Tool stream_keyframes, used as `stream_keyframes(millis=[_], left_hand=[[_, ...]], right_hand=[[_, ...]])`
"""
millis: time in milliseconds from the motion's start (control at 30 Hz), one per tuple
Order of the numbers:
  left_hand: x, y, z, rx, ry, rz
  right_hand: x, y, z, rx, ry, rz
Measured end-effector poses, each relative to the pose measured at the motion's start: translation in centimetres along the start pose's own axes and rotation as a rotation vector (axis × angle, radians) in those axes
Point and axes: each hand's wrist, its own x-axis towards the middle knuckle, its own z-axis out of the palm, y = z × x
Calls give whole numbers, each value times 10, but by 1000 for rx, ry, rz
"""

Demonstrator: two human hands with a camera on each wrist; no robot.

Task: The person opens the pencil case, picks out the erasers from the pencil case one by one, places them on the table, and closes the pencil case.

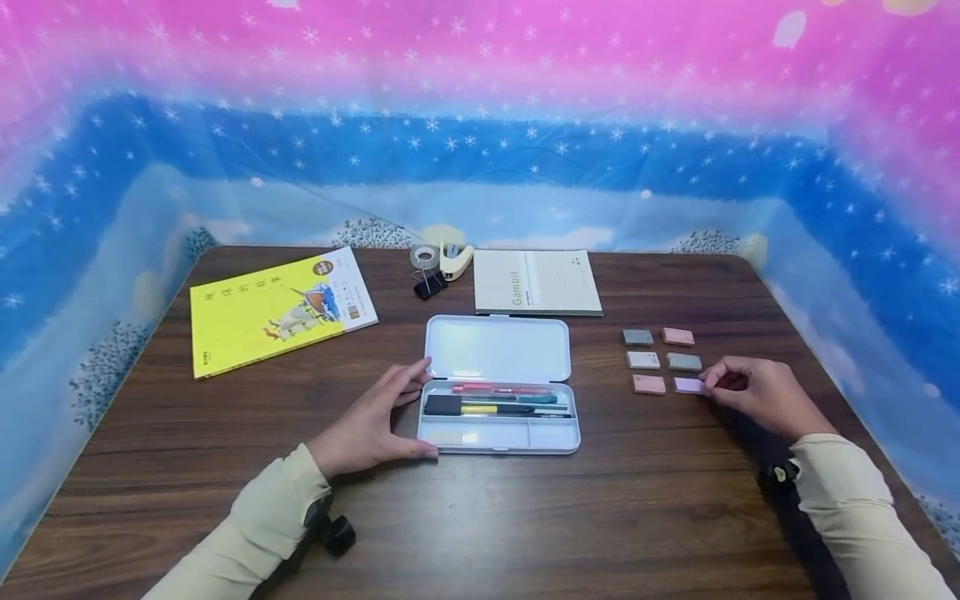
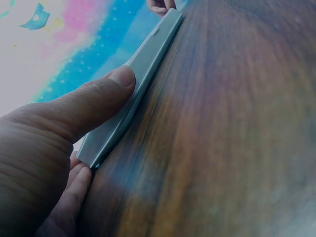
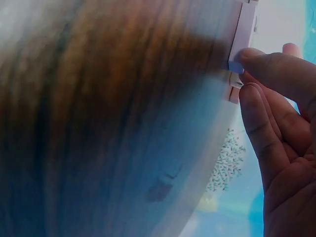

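Left hand [image 1: 371,425] spread wide, thumb and fingers pressed on left end of open pencil case [image 1: 501,383]. Nothing gripped, just steadying. Pens [image 1: 498,400] inside case, just right of fingers.

Right hand [image 1: 757,392] curled, fingertips [image 3: 247,57] pinching pale purple eraser [image 1: 688,385] flat on table [image 1: 480,508]. Five more erasers [image 1: 660,350] just left of and beyond that hand. Yellow book [image 1: 277,310] far beyond left hand.

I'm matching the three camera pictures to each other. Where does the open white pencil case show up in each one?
Head: pencil case at table centre, lid open, left hand on its left edge.
Left wrist: its edge runs up from lower left, thumb pressed on it.
Right wrist: not in it.
Shared landmark: the wooden table, in all three.
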Motion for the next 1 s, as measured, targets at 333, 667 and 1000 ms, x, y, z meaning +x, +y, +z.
stream_keyframes(millis=[333,667,1000], left_hand=[[-3,-1,-1,0,1,7],[-2,0,-2,10,0,-10],[-1,-1,0,19,9,10]], right_hand=[[2,-22,-1,17,12,8],[34,-143,43,181,-16,-321],[63,-247,95,271,-313,-393]])
